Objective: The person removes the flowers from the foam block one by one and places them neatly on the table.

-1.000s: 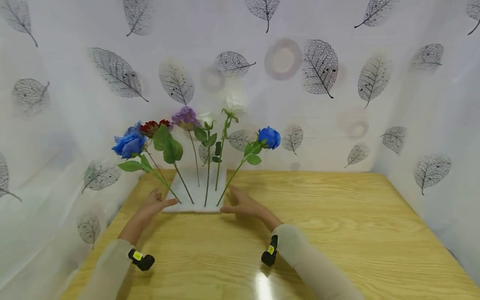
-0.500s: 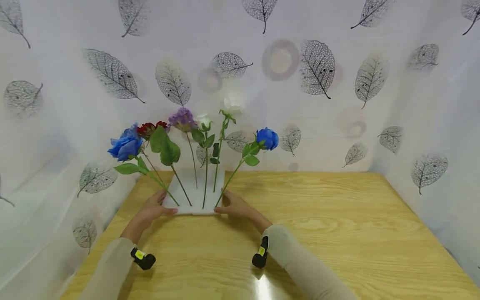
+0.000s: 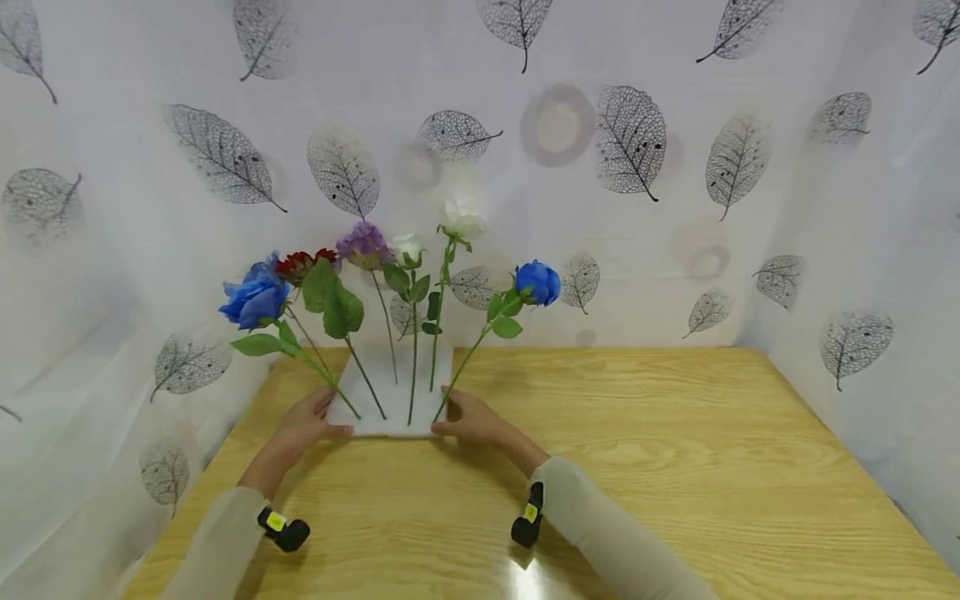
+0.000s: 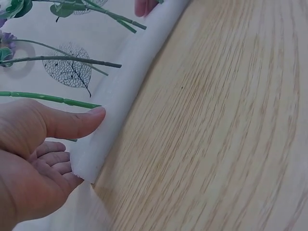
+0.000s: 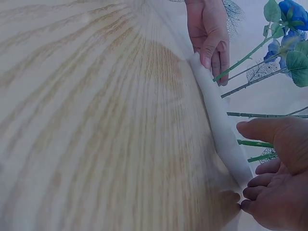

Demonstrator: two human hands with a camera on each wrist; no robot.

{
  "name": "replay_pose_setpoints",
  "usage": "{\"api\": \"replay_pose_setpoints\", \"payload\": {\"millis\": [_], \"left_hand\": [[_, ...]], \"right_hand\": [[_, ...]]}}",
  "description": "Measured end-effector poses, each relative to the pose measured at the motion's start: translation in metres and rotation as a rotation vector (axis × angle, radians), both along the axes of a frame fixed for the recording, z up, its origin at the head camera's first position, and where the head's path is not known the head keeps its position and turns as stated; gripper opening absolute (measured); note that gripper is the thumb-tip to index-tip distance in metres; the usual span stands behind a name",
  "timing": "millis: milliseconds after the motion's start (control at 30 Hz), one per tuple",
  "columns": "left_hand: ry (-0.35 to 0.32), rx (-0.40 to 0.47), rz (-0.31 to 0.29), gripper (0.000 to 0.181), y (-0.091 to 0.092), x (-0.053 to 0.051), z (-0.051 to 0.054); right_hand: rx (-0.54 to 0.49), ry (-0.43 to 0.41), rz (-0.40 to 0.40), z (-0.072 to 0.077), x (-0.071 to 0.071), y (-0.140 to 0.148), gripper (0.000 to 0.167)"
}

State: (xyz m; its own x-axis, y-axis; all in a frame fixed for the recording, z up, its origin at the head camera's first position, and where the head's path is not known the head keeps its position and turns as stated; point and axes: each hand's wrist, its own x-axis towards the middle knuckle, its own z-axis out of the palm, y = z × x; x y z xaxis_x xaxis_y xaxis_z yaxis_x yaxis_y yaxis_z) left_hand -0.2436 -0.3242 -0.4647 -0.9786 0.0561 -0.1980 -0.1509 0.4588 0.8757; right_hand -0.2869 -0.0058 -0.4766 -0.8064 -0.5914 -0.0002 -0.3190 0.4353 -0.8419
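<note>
A white foam board (image 3: 397,428) lies on the table with several artificial flowers standing in it by their stems. My left hand (image 3: 303,425) grips its left side, thumb on top by the front edge and fingers at the side. On the opposite side my right hand (image 3: 472,417) holds the board's front right corner, thumb toward the front. A blue rose (image 3: 255,298) leans out at left and another blue rose (image 3: 537,282) at right. Between them are a red flower (image 3: 296,267), a purple flower (image 3: 364,246), two white roses (image 3: 461,218) and a leafy stem (image 3: 342,310).
The wooden table (image 3: 637,433) extends in front of the board and far to its right. A white curtain (image 3: 585,192) with leaf prints hangs behind and at both sides. Each wrist carries a small black camera (image 3: 283,530).
Both hands have closed in from beside the foam board and now hold its sides. The board and its flowers have shifted slightly to the right and toward me.
</note>
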Motion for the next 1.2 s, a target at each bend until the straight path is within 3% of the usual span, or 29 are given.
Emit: {"api": "replay_pose_setpoints", "payload": {"millis": [300,700,867,1200], "left_hand": [[0.018,0.033,-0.049,0.102,0.020,0.002,-0.002],[0.043,0.062,-0.089,0.099,0.066,0.007,-0.002],[0.047,0.069,-0.105,0.099,0.084,0.002,-0.008],[0.077,0.170,-0.132,0.097,0.136,-0.006,-0.012]], "right_hand": [[0.031,-0.002,-0.041,0.004,0.005,0.026,0.076],[0.048,-0.004,-0.067,0.008,0.011,0.071,0.069],[0.063,-0.003,-0.072,0.010,0.012,0.097,0.069],[0.078,-0.004,-0.050,0.011,0.013,0.157,0.066]]}}
